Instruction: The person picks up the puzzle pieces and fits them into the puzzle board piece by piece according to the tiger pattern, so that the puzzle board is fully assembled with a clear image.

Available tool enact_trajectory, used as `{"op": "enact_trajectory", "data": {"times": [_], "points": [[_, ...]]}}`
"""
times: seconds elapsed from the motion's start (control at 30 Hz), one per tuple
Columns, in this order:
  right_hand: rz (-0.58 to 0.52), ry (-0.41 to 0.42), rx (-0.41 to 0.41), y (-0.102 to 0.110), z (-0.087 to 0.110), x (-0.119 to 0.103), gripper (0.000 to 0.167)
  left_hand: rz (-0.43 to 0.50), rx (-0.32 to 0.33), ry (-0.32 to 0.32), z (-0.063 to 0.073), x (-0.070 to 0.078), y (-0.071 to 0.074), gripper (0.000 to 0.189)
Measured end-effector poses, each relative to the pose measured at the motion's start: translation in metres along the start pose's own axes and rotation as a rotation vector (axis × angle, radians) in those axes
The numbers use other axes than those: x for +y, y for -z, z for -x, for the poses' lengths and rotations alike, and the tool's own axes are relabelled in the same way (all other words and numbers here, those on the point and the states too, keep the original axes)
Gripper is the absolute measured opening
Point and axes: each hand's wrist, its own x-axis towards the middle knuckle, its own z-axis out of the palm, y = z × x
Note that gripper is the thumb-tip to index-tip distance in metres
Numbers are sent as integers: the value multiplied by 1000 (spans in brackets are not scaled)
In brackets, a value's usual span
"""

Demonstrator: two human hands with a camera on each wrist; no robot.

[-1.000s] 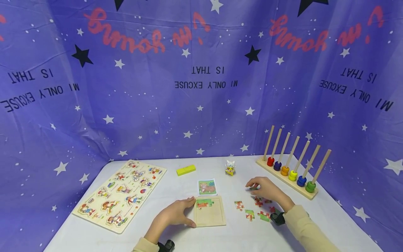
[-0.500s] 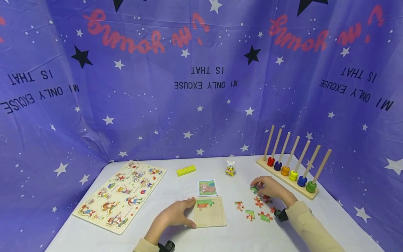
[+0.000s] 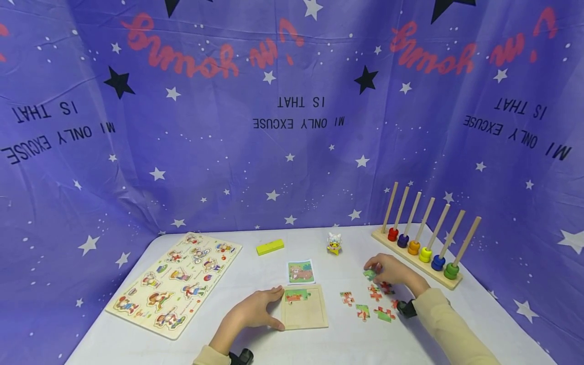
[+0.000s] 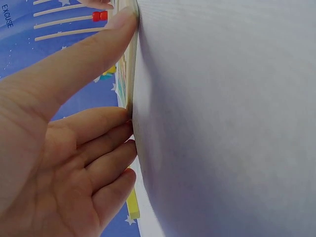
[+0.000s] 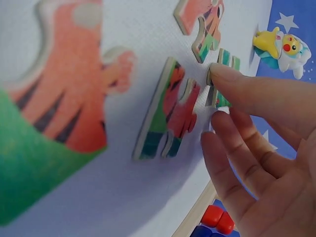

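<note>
My left hand (image 3: 254, 308) rests at the left edge of a square wooden puzzle tray (image 3: 310, 317). In the left wrist view, its thumb and fairly straight fingertips touch the tray's rim. One red-and-green jigsaw piece (image 3: 297, 295) lies in the tray's upper left corner. To the right, my right hand (image 3: 393, 269) pinches a green jigsaw piece (image 3: 369, 275) at the table; fingers hide part of it in the right wrist view. Loose red-and-green pieces lie just below that hand, among them a striped piece (image 3: 347, 298) and a corner piece (image 3: 363, 312).
A picture card (image 3: 300, 271) lies behind the tray. Farther back are a yellow block (image 3: 269, 247) and a small figurine (image 3: 334, 244). A large picture board (image 3: 173, 284) covers the left side; a peg rack with coloured rings (image 3: 417, 256) stands at right.
My right hand has shifted slightly right and toward me, with the green piece at its fingertips, then barely moved. My left hand stays at the tray.
</note>
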Motion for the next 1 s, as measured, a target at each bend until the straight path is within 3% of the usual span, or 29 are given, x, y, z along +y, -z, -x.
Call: {"op": "enact_trajectory", "data": {"times": [0.17,0.53,0.8,1.0], "points": [[-3,-49,55,-3,3,1,29,0,-2,0,0,-1,0,90],[-56,-69,144,-6,11,7,24,4,-10,12,-1,-3,-3,91],[-38,-25,234,-7,13,-4,18,4,-7,12,0,-2,-1,91],[-63,13,257,-15,10,-21,18,-4,-6,13,0,-2,-1,90]]}}
